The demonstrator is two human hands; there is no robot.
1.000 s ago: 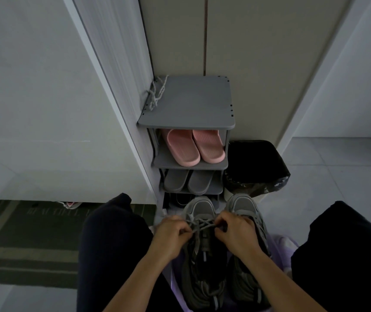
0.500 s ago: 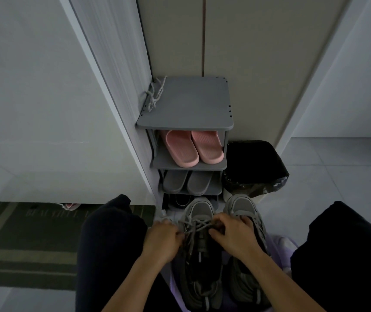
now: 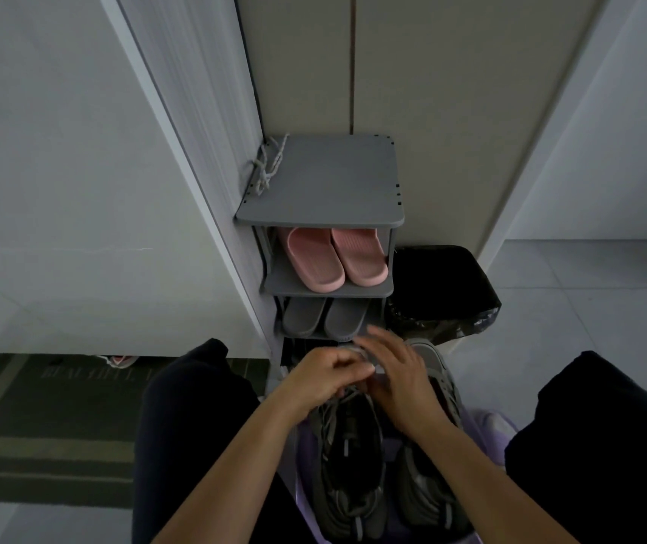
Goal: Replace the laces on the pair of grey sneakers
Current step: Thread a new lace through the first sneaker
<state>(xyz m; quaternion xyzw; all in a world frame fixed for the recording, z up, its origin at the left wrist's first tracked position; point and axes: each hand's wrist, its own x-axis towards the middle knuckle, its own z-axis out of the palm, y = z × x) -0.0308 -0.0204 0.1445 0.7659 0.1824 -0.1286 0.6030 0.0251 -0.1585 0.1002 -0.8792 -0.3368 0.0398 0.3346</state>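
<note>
Grey toe parts of both sneakers are covered by the hands, so the front eyelets cannot be seen. The left hand (image 3: 321,376) lies over the front of the left sneaker (image 3: 347,469) with its fingers curled in. The lace (image 3: 335,404) rises from this shoe and goes under the hand, but whether the fingers pinch it is hidden. The right hand (image 3: 398,376) is blurred. Its fingers look rather straight and a little spread, pointing away from the person, and they seem to hold nothing. It covers part of the right sneaker (image 3: 429,488). The light is weak, so small details are hard to read.

The sneakers stand side by side between the person's knees (image 3: 196,426), on something pale purple (image 3: 488,424) whose shape is not clear. Their heels are close to the lower border of the view. Just ahead of the toes stands a grey shoe rack (image 3: 325,190), tight against a wall panel (image 3: 204,151) on its left, with a black bin bag (image 3: 445,292) beside it on the right. Open floor (image 3: 549,308) lies to the right of the bag.

The left sneaker gapes wide and is dark inside, with loose grey lace only near its front. A second lace (image 3: 268,168) lies bundled on the rack's top, at the far left corner.
</note>
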